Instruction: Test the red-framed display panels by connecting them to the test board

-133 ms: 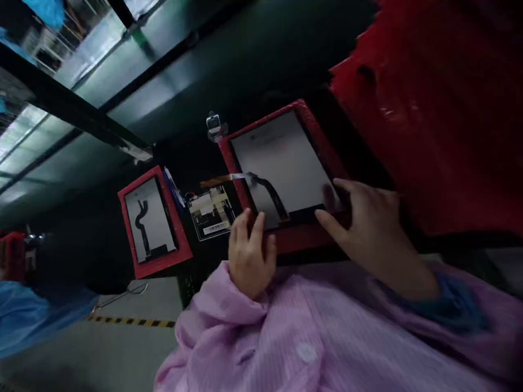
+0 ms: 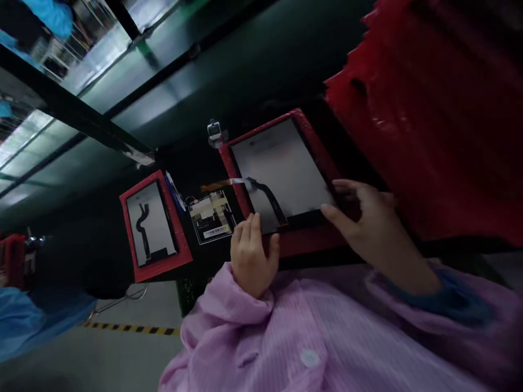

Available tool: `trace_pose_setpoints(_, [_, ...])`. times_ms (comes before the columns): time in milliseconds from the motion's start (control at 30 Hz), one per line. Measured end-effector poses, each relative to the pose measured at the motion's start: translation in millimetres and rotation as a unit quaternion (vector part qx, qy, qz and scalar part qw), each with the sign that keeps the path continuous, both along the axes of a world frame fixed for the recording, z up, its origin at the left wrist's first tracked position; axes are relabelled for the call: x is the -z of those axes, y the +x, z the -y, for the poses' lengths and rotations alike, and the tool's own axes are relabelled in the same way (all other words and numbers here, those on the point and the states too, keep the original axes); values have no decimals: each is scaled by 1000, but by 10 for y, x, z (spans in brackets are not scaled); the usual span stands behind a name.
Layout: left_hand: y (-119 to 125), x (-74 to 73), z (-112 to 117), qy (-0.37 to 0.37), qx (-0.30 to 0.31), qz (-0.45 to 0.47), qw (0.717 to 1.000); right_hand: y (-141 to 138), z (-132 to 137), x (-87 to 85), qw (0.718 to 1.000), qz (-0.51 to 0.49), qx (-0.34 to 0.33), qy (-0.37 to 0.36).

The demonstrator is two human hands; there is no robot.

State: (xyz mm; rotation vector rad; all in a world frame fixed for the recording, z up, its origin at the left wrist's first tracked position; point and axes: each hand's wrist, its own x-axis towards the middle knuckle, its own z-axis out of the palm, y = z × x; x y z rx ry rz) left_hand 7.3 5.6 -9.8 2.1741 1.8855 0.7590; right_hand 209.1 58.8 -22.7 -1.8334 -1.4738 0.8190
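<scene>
An LCD panel (image 2: 286,163), pale side up, lies on a red foam sheet (image 2: 305,122) in front of me. A black flex cable (image 2: 267,193) runs over it, joined to a silver and orange ribbon (image 2: 218,185) reaching left. My left hand (image 2: 253,255) rests at the panel's near left corner, fingers stretched out side by side and thumb apart. At the near right corner my right hand (image 2: 365,228) grips the panel's edge, thumb on top; its other fingertips are partly hidden in shadow. A circuit board (image 2: 211,215) with yellow tape lies left of the panel.
A second, smaller panel (image 2: 151,223) on red foam lies farther left, with a blue and white pen (image 2: 175,190) beside it. A small metal clasp-like object (image 2: 214,130) stands behind the board. Red plastic sheeting (image 2: 441,125) fills the right. A co-worker's blue sleeve (image 2: 36,321) shows at left.
My right thumb has moved slightly right onto the panel's corner. The fingers of my left hand have drawn closer together. The whole view has shifted a little.
</scene>
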Motion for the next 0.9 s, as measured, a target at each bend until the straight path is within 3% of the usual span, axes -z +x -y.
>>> trace_pose_setpoints(67, [-53,-39,-23,-26,12,24,999,-15,39,-162,999,-40,18,12])
trace_pose_setpoints(133, [-148,-131,-53,-82,30,59,994,-88,133,-413,996,-34,-3,82])
trace_pose_setpoints(233, [-286,-310,-157,-137,6,149,979,-305,259,-791,971,4,-95,220])
trace_pose_setpoints(333, [-350,-467,-342,-72,-50,311,946,-570,253,-956,917,-38,-231,322])
trace_pose_setpoints(433, [-376,-591,-526,-46,-90,523,847,-801,173,-840,846,-105,-364,375])
trace_pose_setpoints(467, [-389,-629,-571,-57,-112,576,807,-868,154,-757,845,-111,-372,369])
trace_pose_setpoints(533, [-428,-697,-628,-77,-166,644,743,-983,139,-572,892,-93,-317,309])
trace_pose_setpoints(600, [-479,-746,-645,-99,-196,683,696,-1067,150,-410,942,-53,-245,223])
trace_pose_setpoints(633, [-505,-760,-645,-112,-203,696,679,-1094,160,-354,951,-40,-233,198])
trace_pose_setpoints(700, [-556,-763,-640,-137,-215,707,659,-1118,178,-300,932,-51,-294,205])
trace_pose_setpoints(800, [-633,-714,-644,-155,-257,695,653,-1099,181,-315,853,-135,-432,258])
trace_pose_setpoints(833, [-661,-691,-650,-155,-267,687,658,-1087,175,-321,846,-155,-442,256])
trace_pose_setpoints(900, [-723,-646,-662,-140,-270,666,681,-1066,152,-306,884,-163,-387,206])
